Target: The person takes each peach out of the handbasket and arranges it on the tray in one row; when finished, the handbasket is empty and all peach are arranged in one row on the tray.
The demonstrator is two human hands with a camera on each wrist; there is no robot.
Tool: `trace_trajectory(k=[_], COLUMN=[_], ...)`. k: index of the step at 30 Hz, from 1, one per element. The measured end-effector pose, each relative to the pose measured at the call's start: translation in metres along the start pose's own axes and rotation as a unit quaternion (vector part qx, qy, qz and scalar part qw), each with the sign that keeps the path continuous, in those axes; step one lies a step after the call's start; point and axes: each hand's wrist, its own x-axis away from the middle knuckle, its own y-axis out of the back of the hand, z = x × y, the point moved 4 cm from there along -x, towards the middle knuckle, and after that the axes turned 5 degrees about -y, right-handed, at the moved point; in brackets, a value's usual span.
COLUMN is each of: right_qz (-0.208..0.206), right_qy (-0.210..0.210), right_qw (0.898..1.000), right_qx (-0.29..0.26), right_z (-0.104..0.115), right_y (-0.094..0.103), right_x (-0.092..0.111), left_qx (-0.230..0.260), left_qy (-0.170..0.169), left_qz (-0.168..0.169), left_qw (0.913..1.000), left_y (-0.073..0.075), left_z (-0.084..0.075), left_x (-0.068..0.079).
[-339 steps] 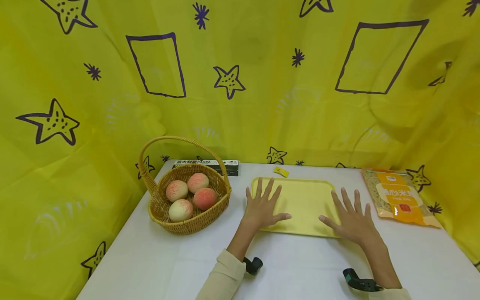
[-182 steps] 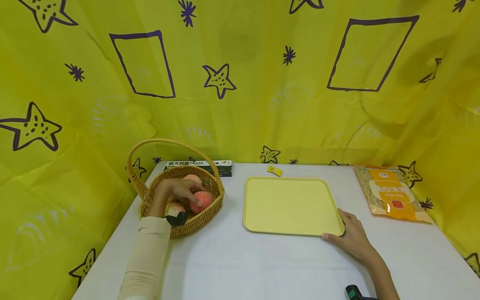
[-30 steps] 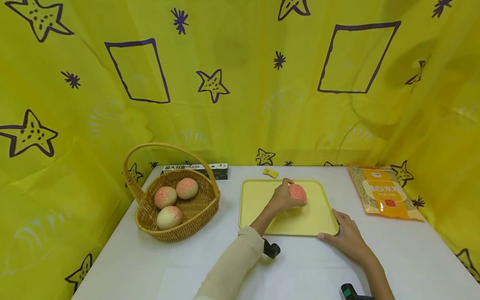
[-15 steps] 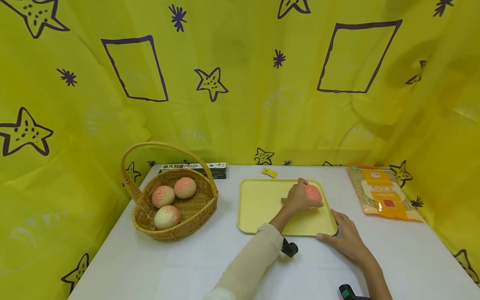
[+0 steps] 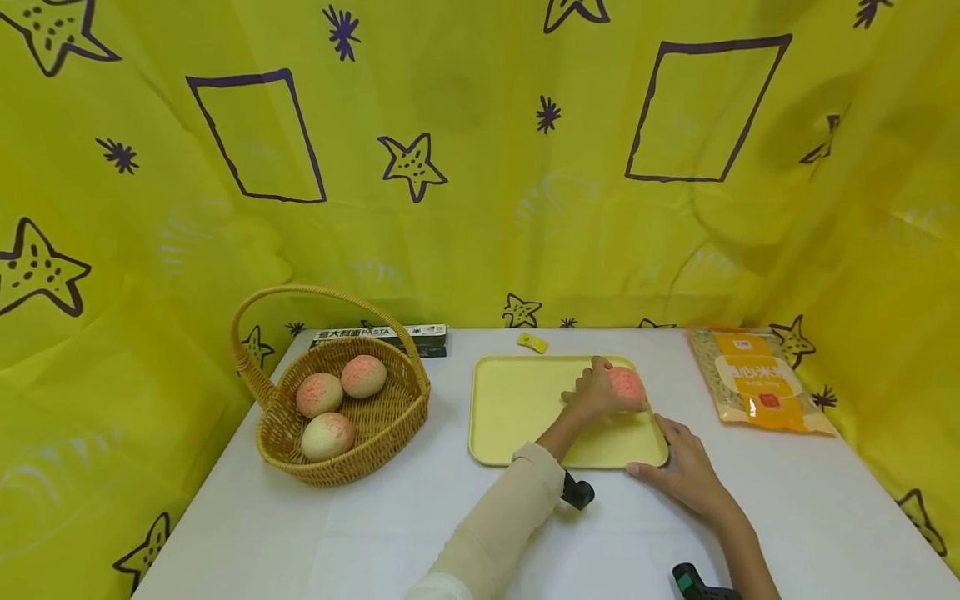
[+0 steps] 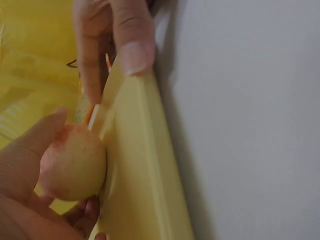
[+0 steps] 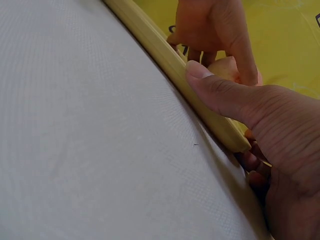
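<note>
Over the tray point(image 5: 510, 408), left fingers point(image 5: 602, 365) curled round a peach point(image 5: 627, 385)

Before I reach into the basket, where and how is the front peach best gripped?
Probably by its round sides, coming from above over the basket's near rim. The front peach sits nearest that rim, clear of the arched handle, with bare wicker on its right leaving finger room; two more peaches lie behind it.

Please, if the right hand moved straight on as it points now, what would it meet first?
The right hand already grips the tray; beyond, probably the peach held by the left hand, though depth is unclear.
</note>
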Motion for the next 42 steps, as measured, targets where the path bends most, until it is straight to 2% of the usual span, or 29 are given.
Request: trace_trajectory(k=[6,10,23,29,42], right_qz=[-0.006,-0.007,-0.018,-0.019,-0.018], right_qy=[0.003,0.006,0.018,0.018,0.017], right_qw=[1.0,1.0,1.0,1.0,1.0], right_qx=[-0.001,-0.005,-0.002,-0.003,0.0], right_z=[0.0,0.002,0.002,0.002,0.001], right_y=[-0.001,-0.001,0.001,0.002,0.001], right_x=[0.001,0.0,0.0,0.0,-0.001], left_qx=[0.047,0.068,0.082,0.079,0.096], left_qy=[-0.039,-0.053,-0.044,-0.044,-0.053], left_qz=[0.05,0.044,0.004,0.012,0.054], left_qw=[0.9969,0.9953,0.9956,0.9958,0.9926], left_y=[0.006,0.009,0.003,0.003,0.004], left_z=[0.013,0.014,0.011,0.01,0.017], left_x=[-0.003,-0.003,-0.002,0.0,-0.002])
